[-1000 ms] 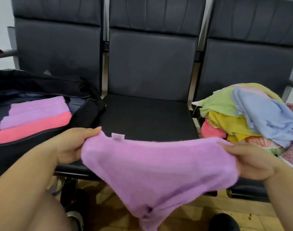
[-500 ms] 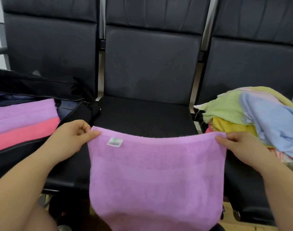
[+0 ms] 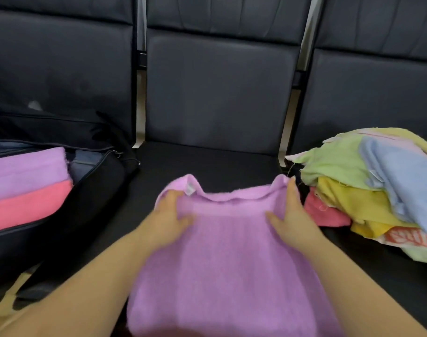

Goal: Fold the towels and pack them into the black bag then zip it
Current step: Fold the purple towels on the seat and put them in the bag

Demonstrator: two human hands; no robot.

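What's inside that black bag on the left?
In the open black bag lie two folded towels side by side: a purple towel and a pink towel. Whatever lies beneath them is covered, and the bag's left part is out of frame.

Left hand (image 3: pixel 169 216) and right hand (image 3: pixel 291 215): forearms bare, reaching forward side by side, palms down, thumbs angled inward, fingers blurred, each gripping a far corner of the purple towel (image 3: pixel 229 263).

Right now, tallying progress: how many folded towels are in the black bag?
2: a purple towel at the back and a pink towel in front, inside the black bag. More may lie underneath.
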